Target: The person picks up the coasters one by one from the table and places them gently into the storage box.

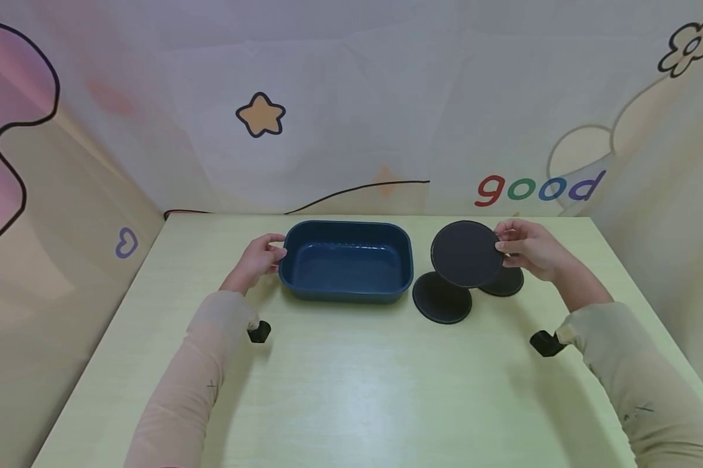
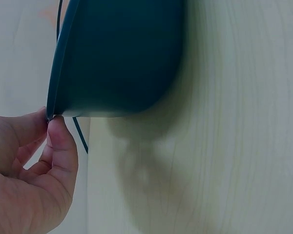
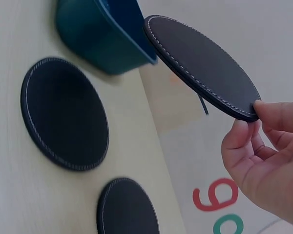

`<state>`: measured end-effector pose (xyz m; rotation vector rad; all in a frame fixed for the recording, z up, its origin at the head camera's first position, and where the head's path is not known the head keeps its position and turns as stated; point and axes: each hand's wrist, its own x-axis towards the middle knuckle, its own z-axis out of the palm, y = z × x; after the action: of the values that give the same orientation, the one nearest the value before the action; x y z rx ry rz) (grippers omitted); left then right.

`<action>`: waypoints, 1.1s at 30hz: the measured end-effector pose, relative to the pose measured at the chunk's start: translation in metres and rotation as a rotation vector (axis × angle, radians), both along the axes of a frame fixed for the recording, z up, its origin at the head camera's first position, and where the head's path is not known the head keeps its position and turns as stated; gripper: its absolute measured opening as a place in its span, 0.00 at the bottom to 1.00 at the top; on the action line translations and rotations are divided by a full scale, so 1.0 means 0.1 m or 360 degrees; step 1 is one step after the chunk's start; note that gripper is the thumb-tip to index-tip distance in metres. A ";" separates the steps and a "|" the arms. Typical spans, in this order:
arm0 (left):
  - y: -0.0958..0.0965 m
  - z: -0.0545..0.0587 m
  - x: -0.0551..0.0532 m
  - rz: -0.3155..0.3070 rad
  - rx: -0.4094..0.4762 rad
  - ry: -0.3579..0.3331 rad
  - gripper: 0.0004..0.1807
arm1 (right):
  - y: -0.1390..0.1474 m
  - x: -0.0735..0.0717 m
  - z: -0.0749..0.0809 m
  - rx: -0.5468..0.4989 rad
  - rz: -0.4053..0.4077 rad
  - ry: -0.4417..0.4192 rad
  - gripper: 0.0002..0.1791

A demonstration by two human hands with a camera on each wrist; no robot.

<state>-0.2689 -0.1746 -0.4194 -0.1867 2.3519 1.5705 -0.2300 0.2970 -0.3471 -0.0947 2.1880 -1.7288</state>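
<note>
A dark blue rectangular basin (image 1: 345,292) stands on the table. My left hand (image 1: 260,259) pinches its left rim between thumb and fingers, and the left wrist view shows the thumb and fingertips at the edge of the basin (image 2: 122,58). Raised above the table, a round black coaster (image 1: 465,253) with pale edge stitching is pinched at its right edge by my right hand (image 1: 529,247). Below it, a second coaster (image 3: 66,114) lies flat near the basin's right side. A third coaster (image 3: 128,209) rests further right, partly covered by the raised one in the head view.
The pale wooden table (image 1: 351,377) meets a printed cloth backdrop (image 1: 351,130) at its far edge. Cloth also hangs along the left and right sides. Small black devices (image 1: 547,343) are worn at both wrists.
</note>
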 end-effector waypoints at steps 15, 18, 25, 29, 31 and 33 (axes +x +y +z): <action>0.00 -0.01 0.02 -0.0007 0.0029 0.0035 0.21 | -0.64 -0.14 -0.06 -0.0351 -0.0037 -0.0007 0.07; 0.00 0.00 0.02 -0.0008 0.0028 0.0038 0.21 | -0.76 -0.17 -0.08 -0.0347 -0.0055 -0.0010 0.07; 0.00 0.02 0.02 -0.0003 0.0011 0.0035 0.21 | -1.04 -0.24 -0.15 -0.0415 -0.0098 -0.0086 0.08; 0.00 0.01 0.02 0.0001 0.0006 0.0031 0.21 | -1.20 -0.29 -0.21 -0.0445 -0.0123 -0.0136 0.09; 0.00 0.00 0.01 0.0005 0.0007 0.0030 0.21 | -1.27 -0.31 -0.25 -0.0446 -0.0134 -0.0158 0.09; 0.00 0.00 0.01 0.0008 0.0005 0.0029 0.21 | -1.35 -0.34 -0.29 -0.0443 -0.0144 -0.0175 0.09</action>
<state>-0.2676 -0.1745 -0.4191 -0.1782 2.3642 1.5848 -0.2638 0.1623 -0.3760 0.0306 1.8907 -2.0296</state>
